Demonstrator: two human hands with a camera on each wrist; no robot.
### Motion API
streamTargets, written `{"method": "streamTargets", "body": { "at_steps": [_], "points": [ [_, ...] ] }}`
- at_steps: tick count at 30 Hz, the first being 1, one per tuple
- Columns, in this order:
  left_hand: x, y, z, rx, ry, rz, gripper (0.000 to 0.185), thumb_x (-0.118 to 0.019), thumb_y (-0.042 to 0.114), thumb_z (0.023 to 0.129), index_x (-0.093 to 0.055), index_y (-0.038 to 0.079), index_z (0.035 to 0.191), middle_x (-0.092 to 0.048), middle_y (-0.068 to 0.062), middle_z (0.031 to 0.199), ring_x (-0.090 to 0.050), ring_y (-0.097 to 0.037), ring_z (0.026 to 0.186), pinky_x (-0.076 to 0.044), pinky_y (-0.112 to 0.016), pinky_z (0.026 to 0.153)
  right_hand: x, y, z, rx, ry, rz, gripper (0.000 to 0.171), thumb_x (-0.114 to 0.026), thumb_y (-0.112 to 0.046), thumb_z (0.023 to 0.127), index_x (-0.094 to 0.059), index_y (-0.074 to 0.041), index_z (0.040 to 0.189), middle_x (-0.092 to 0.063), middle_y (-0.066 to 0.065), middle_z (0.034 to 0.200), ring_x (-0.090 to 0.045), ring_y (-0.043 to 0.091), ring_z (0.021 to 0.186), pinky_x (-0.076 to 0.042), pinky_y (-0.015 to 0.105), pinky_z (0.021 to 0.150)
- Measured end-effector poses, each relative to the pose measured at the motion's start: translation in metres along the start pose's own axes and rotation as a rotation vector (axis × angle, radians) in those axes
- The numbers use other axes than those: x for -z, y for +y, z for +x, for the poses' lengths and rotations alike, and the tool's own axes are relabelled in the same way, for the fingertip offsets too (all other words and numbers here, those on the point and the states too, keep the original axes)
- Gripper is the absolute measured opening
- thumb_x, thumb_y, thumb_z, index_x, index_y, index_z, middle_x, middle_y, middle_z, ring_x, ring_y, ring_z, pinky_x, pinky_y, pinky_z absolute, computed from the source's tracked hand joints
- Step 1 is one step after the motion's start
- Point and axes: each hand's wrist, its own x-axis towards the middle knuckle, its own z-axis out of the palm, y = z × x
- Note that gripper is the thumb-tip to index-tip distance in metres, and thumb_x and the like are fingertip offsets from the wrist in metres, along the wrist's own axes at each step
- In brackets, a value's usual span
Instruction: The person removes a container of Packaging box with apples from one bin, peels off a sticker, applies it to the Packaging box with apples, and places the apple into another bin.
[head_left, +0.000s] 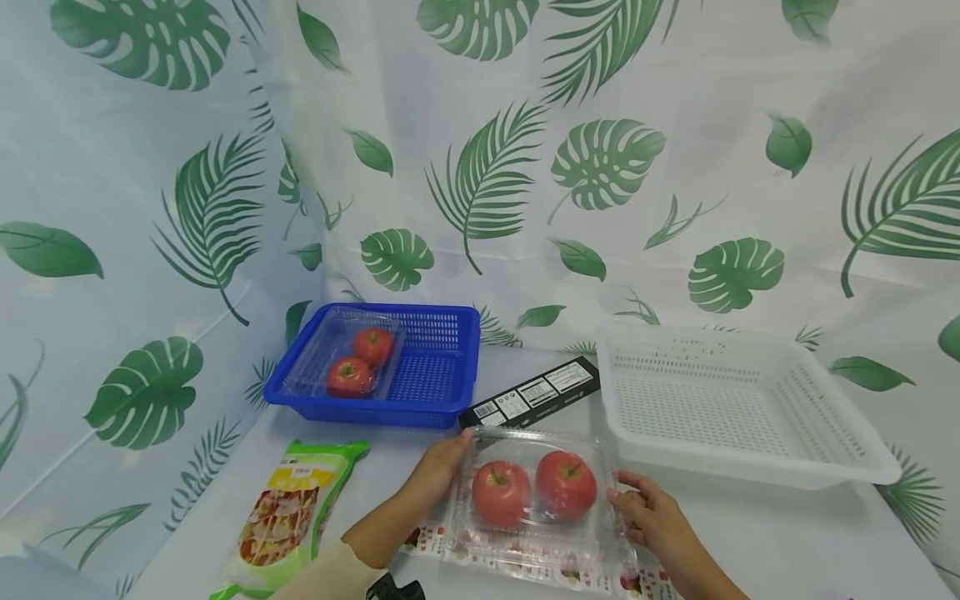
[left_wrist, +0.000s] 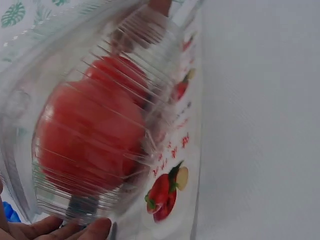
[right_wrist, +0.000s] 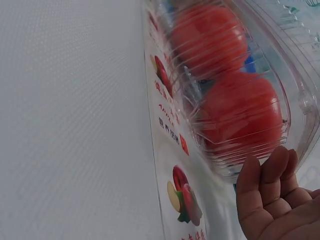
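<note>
A clear plastic clamshell box (head_left: 532, 542) holding two red apples (head_left: 501, 493) is tilted up over the table. My left hand (head_left: 438, 471) grips its left side, thumb near the top left corner. At the opposite side, the curled fingers of my right hand (head_left: 651, 512) hold the rim. In the left wrist view, the left fingertips (left_wrist: 100, 230) sit against the ribbed wall of the box. The right wrist view has the right fingers (right_wrist: 272, 172) at the box's lower end. Under the box runs a white strip (right_wrist: 175, 150) printed with fruit pictures and red lettering.
A blue basket (head_left: 435, 408) at the back left holds another clear box with two apples. A white basket (head_left: 750, 467) stands at the right. Between them lies a black printed carton (head_left: 536, 392). A green-edged food packet (head_left: 281, 521) is at the left.
</note>
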Motion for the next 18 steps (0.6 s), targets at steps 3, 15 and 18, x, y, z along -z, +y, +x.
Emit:
{"method": "streamTargets", "body": {
  "at_steps": [3, 15, 18],
  "points": [
    [0.001, 0.000, 0.000, -0.001, 0.023, 0.053, 0.080, -0.042, 0.062, 0.096, -0.051, -0.008, 0.134, -0.051, -0.024, 0.135, -0.047, -0.039, 0.124, -0.039, -0.055, 0.101, 0.002, 0.001, 0.001, 0.000, -0.017, -0.034, 0.073, -0.060, -0.037, 0.096, -0.027, 0.003, 0.146, -0.047, 0.002, 0.083, -0.039, 0.012, 0.065, -0.038, 0.024, 0.056],
    [0.040, -0.006, -0.029, -0.033, -0.067, 0.313, 0.036, -0.049, 0.007, 0.099, -0.049, -0.010, 0.131, -0.067, -0.011, 0.103, -0.064, -0.022, 0.088, -0.055, -0.037, 0.075, 0.014, 0.003, -0.004, 0.133, -0.102, -0.224, 0.068, -0.059, -0.034, 0.098, -0.030, 0.007, 0.145, -0.059, 0.008, 0.092, -0.057, 0.021, 0.082, -0.054, 0.034, 0.075],
    [0.054, -0.004, -0.040, -0.077, -0.134, 0.589, 0.033, -0.064, 0.009, 0.092, -0.060, -0.005, 0.122, -0.068, -0.006, 0.102, -0.063, -0.022, 0.094, -0.053, -0.042, 0.081, 0.016, -0.004, -0.009, 0.175, -0.027, -0.408, 0.066, -0.062, -0.040, 0.095, -0.041, 0.002, 0.141, -0.059, 0.006, 0.098, -0.059, 0.019, 0.087, -0.053, 0.033, 0.072]
  ]
}}
